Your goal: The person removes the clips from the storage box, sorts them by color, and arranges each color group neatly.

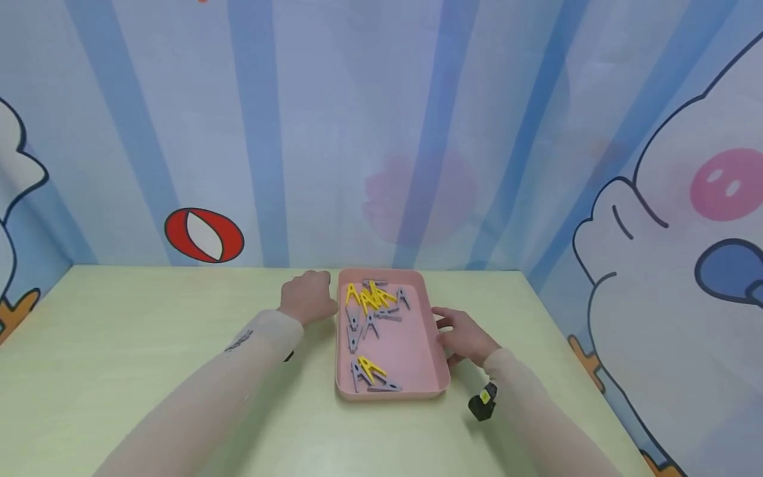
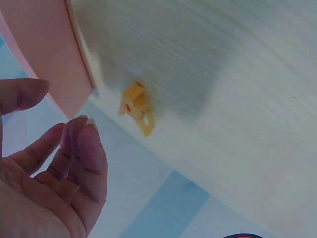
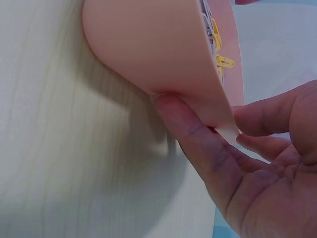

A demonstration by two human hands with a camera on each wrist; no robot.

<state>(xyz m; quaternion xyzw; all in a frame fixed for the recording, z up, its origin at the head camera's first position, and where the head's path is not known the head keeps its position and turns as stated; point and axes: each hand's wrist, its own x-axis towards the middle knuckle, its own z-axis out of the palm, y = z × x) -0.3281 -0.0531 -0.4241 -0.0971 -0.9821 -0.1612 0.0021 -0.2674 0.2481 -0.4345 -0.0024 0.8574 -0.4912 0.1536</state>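
A pink tray (image 1: 417, 344) lies on the table, holding several yellow clothespins (image 1: 353, 293) and grey clothespins (image 1: 354, 338). My left hand (image 1: 306, 297) is beside the tray's left wall, near the far end. In the left wrist view its thumb and loosely bent fingers are apart, with nothing held between them; whether they touch the tray I cannot tell. A single yellow clothespin (image 2: 136, 106) lies on the table near that hand, hidden in the head view. Along the right wall, my right hand (image 1: 467, 336) touches the tray's outside with fingertips, its thumb low at the base.
The pale wooden table (image 1: 149, 318) extends to both sides of the tray. Behind it hangs a striped blue and white cloth (image 1: 346, 132) with cartoon prints. A black wrist device (image 1: 483, 401) with a yellow mark sits on the right wrist.
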